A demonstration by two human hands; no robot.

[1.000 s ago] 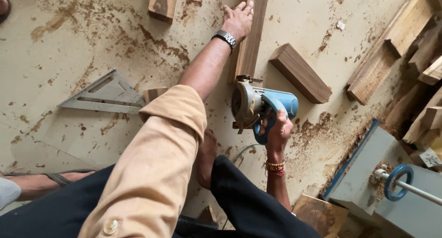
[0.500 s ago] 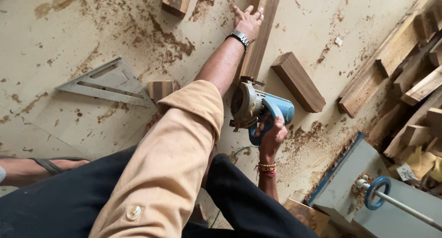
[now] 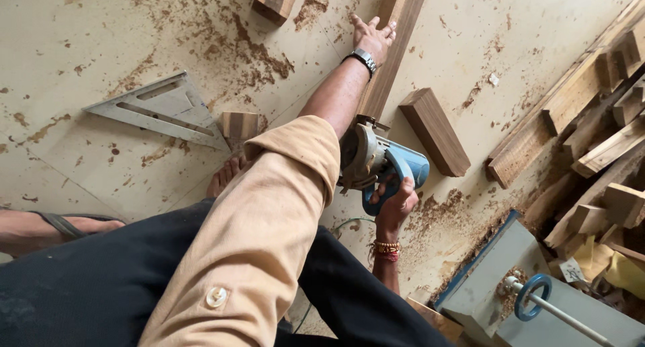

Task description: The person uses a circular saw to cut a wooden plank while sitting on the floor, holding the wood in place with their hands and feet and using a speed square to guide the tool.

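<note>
Head view: sawdust-strewn floor (image 3: 134, 165), offcuts (image 3: 591, 139) piled right edge.

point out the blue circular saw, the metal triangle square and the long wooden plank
blue handheld circular saw (image 3: 376, 162), head view, on its grey motor housing
silver metal triangular square (image 3: 158, 108), head view, on its flat blade
long brown wooden plank (image 3: 403, 4), head view, on its upper face

This is a woodworking shop. Sawdust (image 3: 255, 48) streaks the pale floor (image 3: 80, 24), a metal speed square (image 3: 158, 108) lies at left, offcut boards (image 3: 591, 125) pile up at the right edge, and a blue handheld circular saw (image 3: 379, 165) sits on a long plank (image 3: 393, 45).
</note>
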